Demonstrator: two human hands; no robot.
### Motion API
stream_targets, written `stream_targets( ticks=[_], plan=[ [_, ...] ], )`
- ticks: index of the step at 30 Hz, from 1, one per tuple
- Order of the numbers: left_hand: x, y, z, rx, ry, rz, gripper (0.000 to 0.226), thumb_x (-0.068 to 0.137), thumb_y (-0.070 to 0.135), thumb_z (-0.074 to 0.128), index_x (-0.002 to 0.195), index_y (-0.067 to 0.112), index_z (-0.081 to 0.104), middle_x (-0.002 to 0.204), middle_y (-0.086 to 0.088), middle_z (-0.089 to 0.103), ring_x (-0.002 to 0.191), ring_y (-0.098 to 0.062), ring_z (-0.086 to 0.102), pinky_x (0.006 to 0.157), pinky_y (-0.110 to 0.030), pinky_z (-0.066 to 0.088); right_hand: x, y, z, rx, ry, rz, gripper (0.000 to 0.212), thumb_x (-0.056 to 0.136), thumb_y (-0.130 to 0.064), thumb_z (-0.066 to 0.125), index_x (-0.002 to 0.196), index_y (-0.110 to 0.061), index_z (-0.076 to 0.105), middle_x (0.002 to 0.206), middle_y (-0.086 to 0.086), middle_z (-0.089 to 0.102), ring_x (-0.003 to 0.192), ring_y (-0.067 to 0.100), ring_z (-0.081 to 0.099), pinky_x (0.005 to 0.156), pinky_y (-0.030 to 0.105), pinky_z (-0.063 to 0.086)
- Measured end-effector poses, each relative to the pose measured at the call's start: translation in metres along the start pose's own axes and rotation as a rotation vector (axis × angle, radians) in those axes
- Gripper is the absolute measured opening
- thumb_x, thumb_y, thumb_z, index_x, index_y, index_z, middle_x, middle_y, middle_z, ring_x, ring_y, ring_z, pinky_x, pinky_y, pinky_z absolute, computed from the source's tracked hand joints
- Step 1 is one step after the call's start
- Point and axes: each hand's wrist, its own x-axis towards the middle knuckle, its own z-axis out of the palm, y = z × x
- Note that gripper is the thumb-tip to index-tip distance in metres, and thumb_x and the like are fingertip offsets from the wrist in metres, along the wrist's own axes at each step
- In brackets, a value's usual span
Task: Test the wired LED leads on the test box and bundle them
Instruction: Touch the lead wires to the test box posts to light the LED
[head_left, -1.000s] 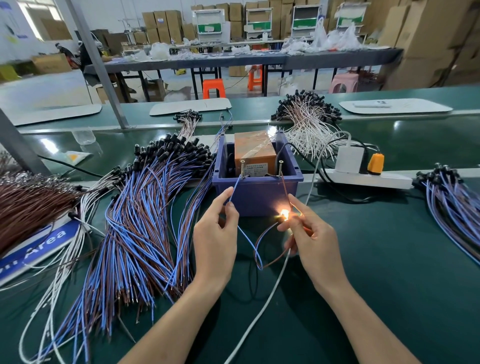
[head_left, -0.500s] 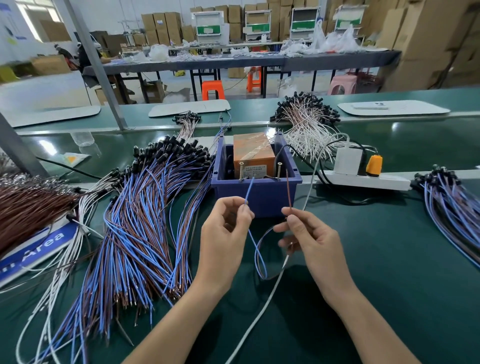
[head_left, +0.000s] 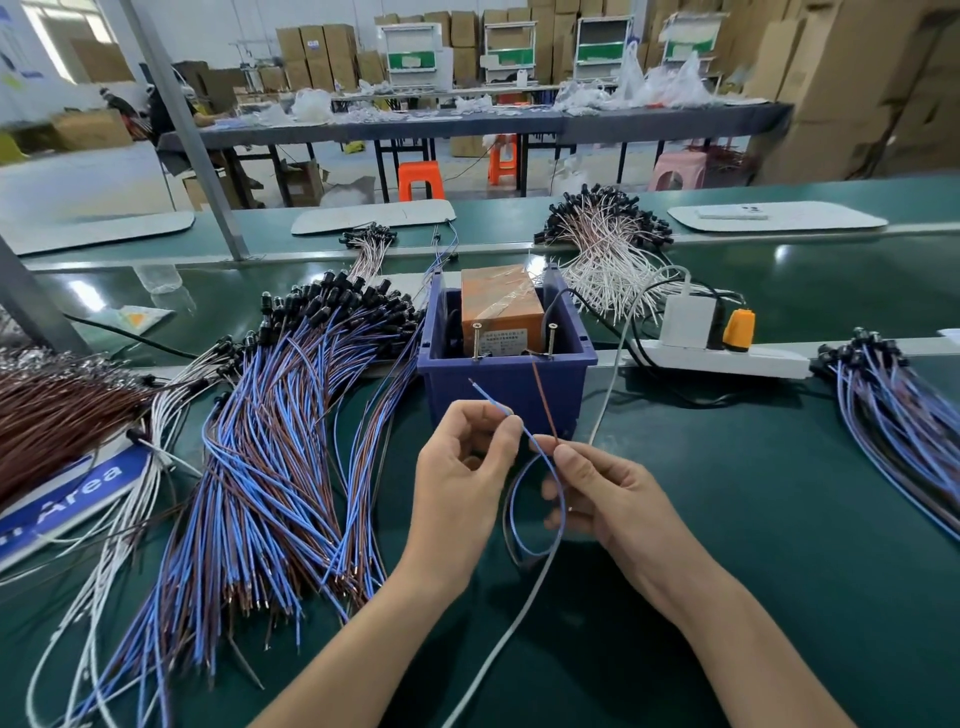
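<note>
The test box (head_left: 504, 379) is a blue plastic bin holding an orange unit, with two upright screws on its front rim. My left hand (head_left: 462, 488) pinches the blue wire (head_left: 498, 410) of one LED lead just in front of the box. Between thumb and fingers my right hand (head_left: 608, 499) pinches the brown wire (head_left: 544, 400). Both stripped ends point up, a little short of the screws. The lead's slack hangs in a loop (head_left: 535, 509) between my hands. Its LED head is hidden.
A big fan of blue and brown leads (head_left: 270, 447) lies left of the box; brown wires (head_left: 57, 410) sit at far left. White leads (head_left: 602, 249) lie behind, more blue leads (head_left: 893, 415) at right. A power strip (head_left: 727, 356) and white cable (head_left: 524, 608) lie nearby.
The LED lit a second ago with the wire ends up at the screws. It is dark now, and both hands have drawn the wire ends back toward me.
</note>
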Motion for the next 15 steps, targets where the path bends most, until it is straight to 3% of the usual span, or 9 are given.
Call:
stream_targets(
  ticks=[3, 5, 7, 11, 15],
  plan=[
    [-0.003, -0.004, -0.001, 0.101, -0.056, -0.004, 0.011, 0.102, 0.03, 0.061, 0.091, 0.034, 0.063, 0.086, 0.004, 0.073, 0.072, -0.009, 0.064, 0.067, -0.02, 0.05, -0.001, 0.001, -0.004, 0.015, -0.026, 0.012, 0.04, 0.08, -0.043, 0.071, 0.113, -0.023, 0.079, 0.07, -0.005, 0.052, 0.06, 0.008, 0.05, 0.068, 0.029, 0.057],
    [-0.005, -0.01, -0.002, 0.309, -0.111, 0.016, 0.015, 0.104, 0.044, 0.05, 0.096, 0.038, 0.06, 0.088, 0.012, 0.071, 0.072, -0.006, 0.062, 0.066, -0.022, 0.048, -0.001, -0.002, -0.007, 0.083, -0.024, 0.009, 0.035, 0.084, -0.039, 0.069, 0.111, -0.02, 0.079, 0.072, -0.005, 0.054, 0.062, 0.008, 0.053, 0.069, 0.03, 0.058],
    [-0.006, -0.016, -0.004, 0.549, -0.228, 0.082, 0.03, 0.103, 0.056, 0.037, 0.104, 0.037, 0.061, 0.095, 0.019, 0.067, 0.086, -0.004, 0.061, 0.076, -0.027, 0.049, -0.001, -0.006, -0.011, 0.209, 0.03, -0.008, 0.024, 0.088, -0.032, 0.065, 0.102, -0.02, 0.081, 0.075, -0.003, 0.059, 0.062, 0.01, 0.058, 0.066, 0.031, 0.058],
    [-0.011, -0.025, -0.003, 0.814, -0.595, 0.278, 0.048, 0.105, 0.054, 0.029, 0.11, 0.031, 0.07, 0.113, 0.023, 0.064, 0.115, -0.001, 0.046, 0.102, -0.027, 0.034, 0.002, -0.014, -0.026, 0.465, 0.213, -0.073, 0.02, 0.089, -0.028, 0.061, 0.091, -0.023, 0.08, 0.07, -0.001, 0.06, 0.055, 0.013, 0.058, 0.057, 0.03, 0.057],
    [-0.009, -0.028, -0.005, 0.841, -0.626, 0.387, 0.035, 0.106, 0.048, 0.042, 0.107, 0.027, 0.071, 0.105, 0.019, 0.066, 0.107, -0.006, 0.05, 0.103, -0.025, 0.032, 0.002, -0.022, -0.047, 0.641, 0.372, -0.17, 0.017, 0.095, -0.028, 0.06, 0.103, -0.022, 0.074, 0.066, -0.006, 0.057, 0.051, 0.008, 0.054, 0.054, 0.023, 0.054]
  ],
)
